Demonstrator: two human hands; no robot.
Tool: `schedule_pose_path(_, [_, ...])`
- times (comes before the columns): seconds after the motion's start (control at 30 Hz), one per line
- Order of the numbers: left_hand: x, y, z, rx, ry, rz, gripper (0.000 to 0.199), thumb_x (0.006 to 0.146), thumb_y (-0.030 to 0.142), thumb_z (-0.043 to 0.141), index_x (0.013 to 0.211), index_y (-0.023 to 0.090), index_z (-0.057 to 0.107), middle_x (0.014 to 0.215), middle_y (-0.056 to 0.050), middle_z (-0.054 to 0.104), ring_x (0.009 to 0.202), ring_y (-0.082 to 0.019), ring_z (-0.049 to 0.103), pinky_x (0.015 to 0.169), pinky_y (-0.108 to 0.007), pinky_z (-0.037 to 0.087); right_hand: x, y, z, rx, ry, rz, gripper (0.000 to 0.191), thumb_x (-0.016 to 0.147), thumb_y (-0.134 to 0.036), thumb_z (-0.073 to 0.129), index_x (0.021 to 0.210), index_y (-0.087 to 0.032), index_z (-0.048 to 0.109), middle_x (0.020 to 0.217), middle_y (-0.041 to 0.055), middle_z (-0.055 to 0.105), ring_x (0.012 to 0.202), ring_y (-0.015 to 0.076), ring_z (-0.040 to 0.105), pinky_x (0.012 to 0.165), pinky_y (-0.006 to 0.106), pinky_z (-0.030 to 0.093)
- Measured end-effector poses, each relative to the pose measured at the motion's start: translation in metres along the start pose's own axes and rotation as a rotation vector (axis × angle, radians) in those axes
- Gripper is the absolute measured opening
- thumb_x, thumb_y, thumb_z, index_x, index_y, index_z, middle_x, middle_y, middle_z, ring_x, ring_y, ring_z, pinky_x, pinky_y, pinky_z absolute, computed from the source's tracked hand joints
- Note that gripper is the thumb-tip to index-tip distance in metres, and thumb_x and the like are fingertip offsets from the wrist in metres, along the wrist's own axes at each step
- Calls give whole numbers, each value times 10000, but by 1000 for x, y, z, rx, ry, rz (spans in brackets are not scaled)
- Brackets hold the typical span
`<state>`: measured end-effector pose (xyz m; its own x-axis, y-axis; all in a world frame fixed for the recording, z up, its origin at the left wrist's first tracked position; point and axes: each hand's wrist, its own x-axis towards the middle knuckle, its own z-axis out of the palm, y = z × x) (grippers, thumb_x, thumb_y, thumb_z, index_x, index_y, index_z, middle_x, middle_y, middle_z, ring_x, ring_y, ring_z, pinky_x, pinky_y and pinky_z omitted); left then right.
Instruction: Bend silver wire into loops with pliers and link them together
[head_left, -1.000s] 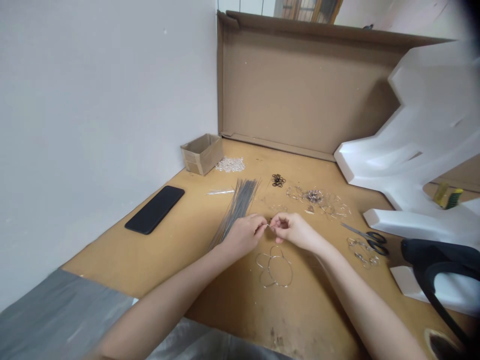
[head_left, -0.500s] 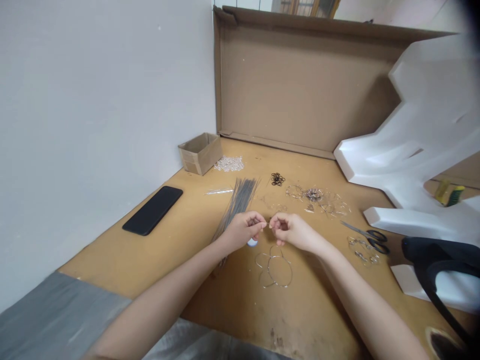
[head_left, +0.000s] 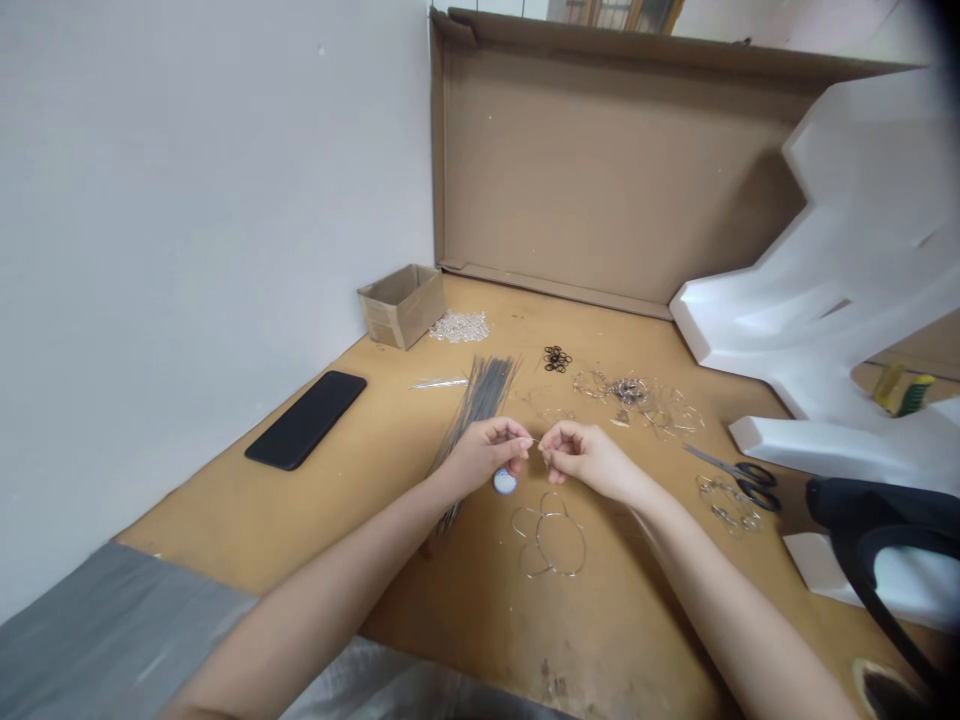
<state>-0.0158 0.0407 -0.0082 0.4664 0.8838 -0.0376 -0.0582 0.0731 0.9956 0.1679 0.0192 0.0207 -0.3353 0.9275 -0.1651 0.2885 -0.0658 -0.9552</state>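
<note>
Over the middle of the table my left hand (head_left: pixel 491 452) pinches one end of a thin piece of wire (head_left: pixel 535 442). Its other end runs into the closed fingertips of my right hand (head_left: pixel 581 458), only a small gap away. Most of the wire is hidden by the fingers. Below them lies a bent wire shape (head_left: pixel 561 545) with one large loop and smaller ones. A small round blue-and-white item (head_left: pixel 505 482) sits just under my left hand. My left hand and wrist partly cover a bundle of straight grey wires (head_left: pixel 484 392).
Behind are a small cardboard box (head_left: pixel 403 312), a pile of clear bits (head_left: pixel 459 326), black rings (head_left: pixel 556 358) and tangled wire pieces (head_left: pixel 630 392). A phone (head_left: pixel 306 420) lies left. To the right are scissors (head_left: pixel 742 478), a wire ring (head_left: pixel 727 503) and white foam (head_left: pixel 885 220).
My hands have shifted very slightly, and more of the round blue-and-white item shows below my left hand. Both hands keep their pinch on the wire.
</note>
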Motion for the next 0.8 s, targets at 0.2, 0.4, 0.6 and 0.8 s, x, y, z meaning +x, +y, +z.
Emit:
schedule_pose_path(0.2, [4, -4, -4, 8, -26, -8, 274, 704, 370, 653, 796, 126, 571, 569, 28, 559, 483, -75, 514, 503, -207, 419, 3, 2, -2, 25, -14, 20, 179, 712, -315, 641, 764, -162, 564, 582, -18, 607, 523, 103, 600, 531, 247, 499])
schedule_pose_path(0.4, [4, -7, -3, 15, -7, 0, 261, 708, 365, 652, 775, 125, 574, 520, 41, 536, 478, -66, 491, 504, -191, 394, 1, 0, -3, 52, -65, 32, 155, 710, -274, 645, 771, -155, 566, 593, -19, 617, 530, 97, 607, 534, 237, 503])
schedule_pose_path(0.6, [2, -4, -1, 57, -23, 7, 272, 725, 389, 630, 782, 131, 565, 506, 47, 533, 453, -61, 466, 497, -190, 379, 0, -1, -6, 72, -100, 32, 130, 698, -240, 643, 765, -155, 572, 646, -17, 632, 532, 96, 620, 567, 259, 526])
schedule_pose_path(0.8, [2, 1, -5, 36, -47, -15, 271, 716, 381, 642, 775, 127, 569, 520, 42, 534, 485, -66, 488, 525, -195, 392, 4, 3, -6, 85, -66, 39, 151, 701, -273, 651, 762, -151, 586, 639, -15, 626, 539, 101, 626, 555, 254, 528])
